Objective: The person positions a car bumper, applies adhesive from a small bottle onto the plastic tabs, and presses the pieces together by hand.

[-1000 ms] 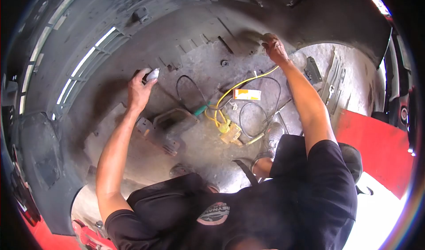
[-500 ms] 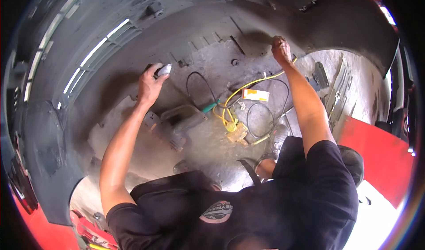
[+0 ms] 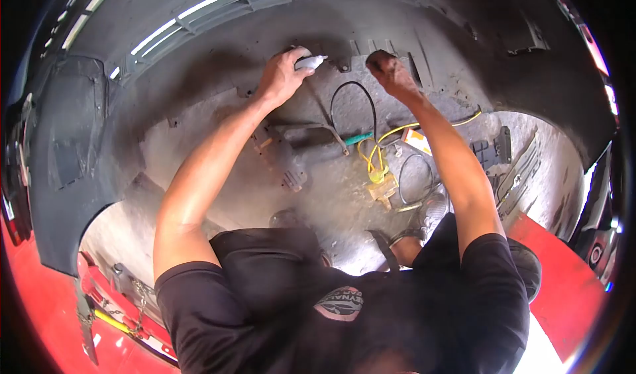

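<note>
A large dark curved plastic panel (image 3: 232, 43) arches across the view in front of me. My left hand (image 3: 283, 76) is wrapped round a small white bottle (image 3: 311, 62) whose narrow tip points right, close to the panel. To its right, my right hand (image 3: 392, 72) is closed near the panel's lower edge by some short tabs. Its fingertips are in shadow and look dark; what they hold, if anything, I cannot make out.
On the floor below lie a yellow cable (image 3: 375, 155), a black looped cable (image 3: 354, 84), a teal-handled item (image 3: 358, 138) and an orange-and-white box (image 3: 416, 141). Red panels stand at the lower left and right (image 3: 563, 278). A red jack-like tool (image 3: 112, 294) sits lower left.
The view has turned leftward, so the panel's slotted part sits further right. My left hand has moved right with the bottle, and my right hand has come left, closer to it.
</note>
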The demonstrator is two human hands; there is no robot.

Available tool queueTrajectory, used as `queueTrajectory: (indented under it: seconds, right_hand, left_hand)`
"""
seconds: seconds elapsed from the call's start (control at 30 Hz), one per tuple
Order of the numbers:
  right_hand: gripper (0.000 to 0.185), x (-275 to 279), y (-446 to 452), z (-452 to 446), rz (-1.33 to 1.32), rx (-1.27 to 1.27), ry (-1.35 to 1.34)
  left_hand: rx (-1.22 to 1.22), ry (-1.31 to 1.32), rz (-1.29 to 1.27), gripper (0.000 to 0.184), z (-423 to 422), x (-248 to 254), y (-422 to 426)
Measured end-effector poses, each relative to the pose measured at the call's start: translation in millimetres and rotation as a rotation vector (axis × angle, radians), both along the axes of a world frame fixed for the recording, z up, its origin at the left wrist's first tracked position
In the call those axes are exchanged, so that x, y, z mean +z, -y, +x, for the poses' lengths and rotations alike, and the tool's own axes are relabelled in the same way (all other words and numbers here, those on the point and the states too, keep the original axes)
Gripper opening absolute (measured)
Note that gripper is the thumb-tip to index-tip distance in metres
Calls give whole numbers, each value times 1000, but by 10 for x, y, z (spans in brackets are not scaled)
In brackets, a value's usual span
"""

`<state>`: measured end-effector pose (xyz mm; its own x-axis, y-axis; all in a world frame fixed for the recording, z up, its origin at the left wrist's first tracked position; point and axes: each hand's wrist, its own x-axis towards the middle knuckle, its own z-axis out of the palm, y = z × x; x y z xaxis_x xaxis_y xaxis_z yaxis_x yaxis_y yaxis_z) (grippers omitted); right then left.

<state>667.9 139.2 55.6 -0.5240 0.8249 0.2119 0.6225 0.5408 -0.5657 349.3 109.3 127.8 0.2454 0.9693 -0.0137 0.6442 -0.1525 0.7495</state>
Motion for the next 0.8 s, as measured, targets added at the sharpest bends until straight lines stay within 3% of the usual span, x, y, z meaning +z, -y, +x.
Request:
queueTrajectory:
  seconds: [0.23, 0.33, 0.53, 0.63, 0.8]
  right_hand:
    - [20, -357, -56, -327, 278, 192, 97]
    - [23, -283, -25, -403, 180, 128, 127]
    - [24, -325, 43, -412, 364, 99, 149]
    - [25, -366, -40, -388, 158, 144, 152]
    - [27, -359, -29, -408, 134, 123, 168]
  left_hand:
    - [21, 21, 77, 36, -122, -191, 48]
    - [3, 7, 53, 37, -142, -156, 26]
    - [17, 43, 45, 36, -156, -176, 29]
    - [12, -16, -24, 39, -135, -29, 48]
    - [11, -11, -24, 39, -148, -60, 51]
